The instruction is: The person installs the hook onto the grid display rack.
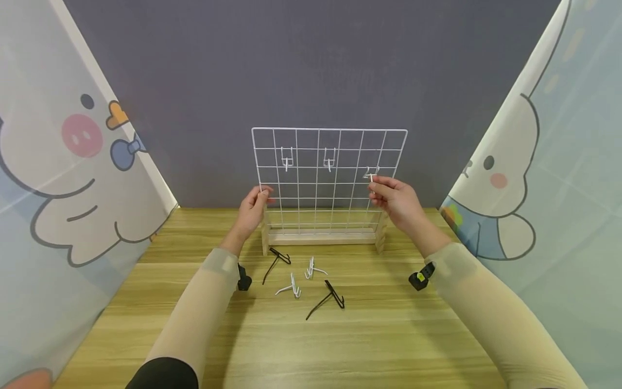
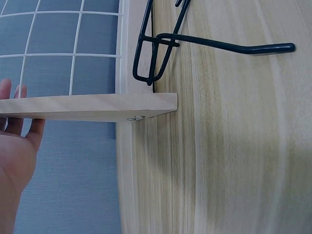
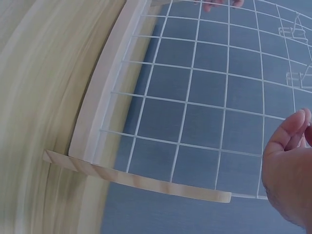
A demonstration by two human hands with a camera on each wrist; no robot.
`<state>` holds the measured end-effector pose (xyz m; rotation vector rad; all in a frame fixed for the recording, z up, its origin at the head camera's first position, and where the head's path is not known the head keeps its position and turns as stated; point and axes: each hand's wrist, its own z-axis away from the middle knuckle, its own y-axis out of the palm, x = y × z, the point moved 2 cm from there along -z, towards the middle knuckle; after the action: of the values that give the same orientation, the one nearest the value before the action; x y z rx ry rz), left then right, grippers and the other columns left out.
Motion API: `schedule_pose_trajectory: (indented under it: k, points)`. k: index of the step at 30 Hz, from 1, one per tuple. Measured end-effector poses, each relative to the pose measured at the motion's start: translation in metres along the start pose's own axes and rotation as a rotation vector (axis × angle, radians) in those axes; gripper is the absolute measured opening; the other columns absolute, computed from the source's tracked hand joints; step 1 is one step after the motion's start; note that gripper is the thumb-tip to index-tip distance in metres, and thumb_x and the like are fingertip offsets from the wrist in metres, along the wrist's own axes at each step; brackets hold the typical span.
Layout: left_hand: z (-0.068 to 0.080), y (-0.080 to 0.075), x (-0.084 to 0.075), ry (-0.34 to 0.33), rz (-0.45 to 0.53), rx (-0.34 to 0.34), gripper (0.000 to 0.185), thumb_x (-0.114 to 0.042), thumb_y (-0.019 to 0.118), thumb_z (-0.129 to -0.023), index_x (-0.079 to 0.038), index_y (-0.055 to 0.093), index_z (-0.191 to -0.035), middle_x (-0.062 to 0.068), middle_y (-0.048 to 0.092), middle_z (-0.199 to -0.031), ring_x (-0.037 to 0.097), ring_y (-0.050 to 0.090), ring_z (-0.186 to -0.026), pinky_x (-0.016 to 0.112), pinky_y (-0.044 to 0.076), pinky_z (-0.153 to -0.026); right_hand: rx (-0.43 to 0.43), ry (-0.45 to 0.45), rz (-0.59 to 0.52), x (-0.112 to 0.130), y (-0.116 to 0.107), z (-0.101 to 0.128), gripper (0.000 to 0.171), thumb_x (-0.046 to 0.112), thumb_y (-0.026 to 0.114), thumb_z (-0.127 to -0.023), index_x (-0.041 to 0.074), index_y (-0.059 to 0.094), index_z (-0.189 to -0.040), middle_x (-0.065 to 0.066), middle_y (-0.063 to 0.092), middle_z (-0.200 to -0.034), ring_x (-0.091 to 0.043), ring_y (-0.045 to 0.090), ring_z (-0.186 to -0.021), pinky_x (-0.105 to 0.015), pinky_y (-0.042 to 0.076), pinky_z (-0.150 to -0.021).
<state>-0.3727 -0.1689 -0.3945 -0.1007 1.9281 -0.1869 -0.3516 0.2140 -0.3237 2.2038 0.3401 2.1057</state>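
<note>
Head: white wire grid (image 1: 329, 178) upright in wooden base on counter (image 1: 389, 346); two white hooks hung on grid, third white hook (image 1: 371, 175) pinched by right hand (image 1: 394, 199) at grid's right side, seating looks unfinished; left hand (image 1: 254, 208) grips grid's left edge; four loose hooks (image 1: 311, 283) before grid, judged left to hang.
Left wrist: fingers straight beside grid; black hook (image 2: 195, 46) by base.
Right wrist: thumb and fingers pressed together at grid.

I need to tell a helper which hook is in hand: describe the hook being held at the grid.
Find the white wire grid standing on the wooden table. Three white hooks sit on it; this hook is the rightmost, lower than the other two, pinched by the right hand.
</note>
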Motion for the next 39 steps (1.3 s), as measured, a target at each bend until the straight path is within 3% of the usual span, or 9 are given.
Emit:
schedule_pose_trajectory:
  k: [8,25,33,39]
  points:
    - [-0.003,-0.002,-0.003,-0.027,0.017,0.004,0.038,-0.023,0.043,-0.121,0.005,0.056,-0.143,0.032,0.056,-0.147,0.059,0.053,-0.144,0.023,0.038,-0.056,-0.005,-0.03,-0.025,0.013,0.004,-0.006,0.01,0.005,0.07,-0.108,0.013,0.075,-0.111,0.002,0.074,-0.092,-0.008,0.071,-0.077,-0.018,0.059,-0.073]
    - [0.0,-0.002,-0.002,-0.032,0.002,0.025,0.038,-0.024,0.043,-0.121,0.003,0.055,-0.144,0.035,0.056,-0.148,0.055,0.054,-0.145,0.024,0.038,-0.061,-0.003,-0.05,-0.042,0.034,0.012,-0.009,0.01,0.007,0.07,-0.108,0.013,0.076,-0.111,0.001,0.075,-0.093,-0.008,0.069,-0.078,-0.017,0.059,-0.073]
    - [-0.012,-0.005,0.028,-0.021,0.008,0.007,0.039,-0.029,0.041,-0.121,-0.001,0.056,-0.144,0.039,0.056,-0.145,0.054,0.056,-0.144,0.023,0.034,-0.057,-0.003,-0.071,-0.03,0.035,0.016,-0.017,0.008,0.007,0.069,-0.108,0.012,0.075,-0.112,0.0,0.075,-0.094,-0.009,0.069,-0.078,-0.017,0.059,-0.074]
    - [-0.014,-0.006,0.033,-0.01,-0.015,0.012,0.05,-0.04,0.044,-0.12,0.001,0.054,-0.147,0.035,0.056,-0.15,0.047,0.061,-0.142,0.026,0.04,-0.064,-0.018,-0.063,-0.014,0.033,0.015,-0.021,0.008,0.007,0.069,-0.109,0.012,0.074,-0.112,0.001,0.075,-0.093,-0.008,0.069,-0.078,-0.017,0.059,-0.074]
